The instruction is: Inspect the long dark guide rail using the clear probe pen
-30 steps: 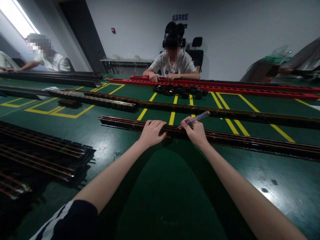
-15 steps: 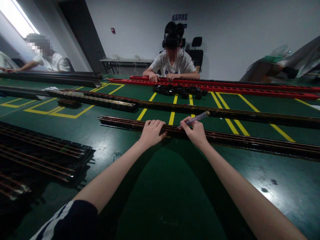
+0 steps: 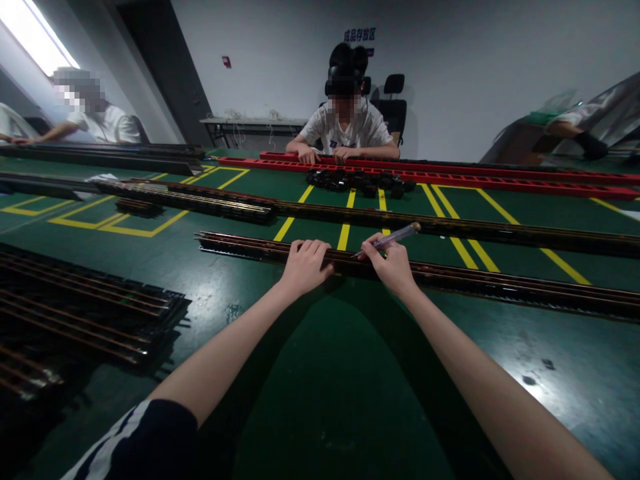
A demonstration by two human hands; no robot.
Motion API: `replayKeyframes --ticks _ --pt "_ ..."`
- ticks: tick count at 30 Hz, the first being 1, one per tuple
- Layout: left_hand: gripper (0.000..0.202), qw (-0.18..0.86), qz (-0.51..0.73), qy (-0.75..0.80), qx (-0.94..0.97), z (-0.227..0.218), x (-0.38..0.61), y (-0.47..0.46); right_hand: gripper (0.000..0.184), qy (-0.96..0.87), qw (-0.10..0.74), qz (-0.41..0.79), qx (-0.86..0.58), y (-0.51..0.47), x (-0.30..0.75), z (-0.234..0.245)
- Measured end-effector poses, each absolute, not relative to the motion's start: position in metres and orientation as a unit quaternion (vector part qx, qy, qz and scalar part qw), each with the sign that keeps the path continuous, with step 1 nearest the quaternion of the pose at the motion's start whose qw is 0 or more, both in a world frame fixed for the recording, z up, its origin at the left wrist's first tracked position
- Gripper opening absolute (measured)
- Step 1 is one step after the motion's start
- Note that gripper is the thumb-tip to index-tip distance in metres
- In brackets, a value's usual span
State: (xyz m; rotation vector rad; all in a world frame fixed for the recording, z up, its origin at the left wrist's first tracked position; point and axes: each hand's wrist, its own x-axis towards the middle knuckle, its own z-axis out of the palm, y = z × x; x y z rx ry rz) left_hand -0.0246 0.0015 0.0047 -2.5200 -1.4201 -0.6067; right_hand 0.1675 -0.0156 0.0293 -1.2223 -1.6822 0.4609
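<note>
Head camera view, looking forward and down: two bare forearms reach across a green table (image 3: 337,380) to a long dark strip (image 3: 480,283) that runs crosswise in front of the person and out past the right edge. The left hand (image 3: 304,268) lies over the strip, thumb spread from the fingers; whether it grips or only presses cannot be told. Just beside it, the right hand (image 3: 391,265) is closed around a slim, pen-like tool (image 3: 399,234), slanted, its tip down at the strip. Whether the tip touches is too small to tell.

The likeliest trouble, as a judgement, is a slip: the tip could skid off the narrow, glossy surface and scratch it or jab the nearby left hand. If that hand pressed unevenly, the long strip could swing or slide on the smooth tabletop.

The strip is straight and ridged, black with thin coppery lines along its length; its left end looks toothed. A similar strip (image 3: 430,225) lies beyond it, and a bundle of strips (image 3: 90,310) lies at lower left. The table shines under the light, crossed by flat yellow lines (image 3: 293,213). Farther back are slotted red rails (image 3: 450,176), a heap of lumpy black parts (image 3: 360,181) and a seated co-worker (image 3: 345,137) in a white shirt.
</note>
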Motion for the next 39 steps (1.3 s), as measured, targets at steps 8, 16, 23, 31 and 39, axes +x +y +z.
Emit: replayKeyframes --ticks 8,16,23,31,39 --pt "0.031 0.102 -0.212 -0.472 -0.85 0.0033 -0.0252 0.0016 0.018 -0.692 0.494 0.173 -0.497 -0.0141 0.1673 0.0278" --pt "0.031 0.11 -0.225 -0.451 -0.857 0.0019 -0.0261 0.0009 0.019 -0.684 0.503 0.178 -0.497 -0.0126 0.1686 0.0258" --pt "0.031 0.108 -0.229 -0.448 -0.858 0.0016 -0.0261 0.0012 0.02 -0.664 0.528 0.187 -0.495 -0.0119 0.1695 0.0251" --pt "0.031 0.106 -0.227 -0.447 -0.859 0.0017 -0.0267 0.0017 0.02 -0.658 0.528 0.182 -0.504 -0.0128 0.1716 0.0246" --pt "0.031 0.114 -0.224 -0.444 -0.86 0.0006 -0.027 0.0022 0.019 -0.675 0.507 0.173 -0.507 -0.0135 0.1711 0.0255"
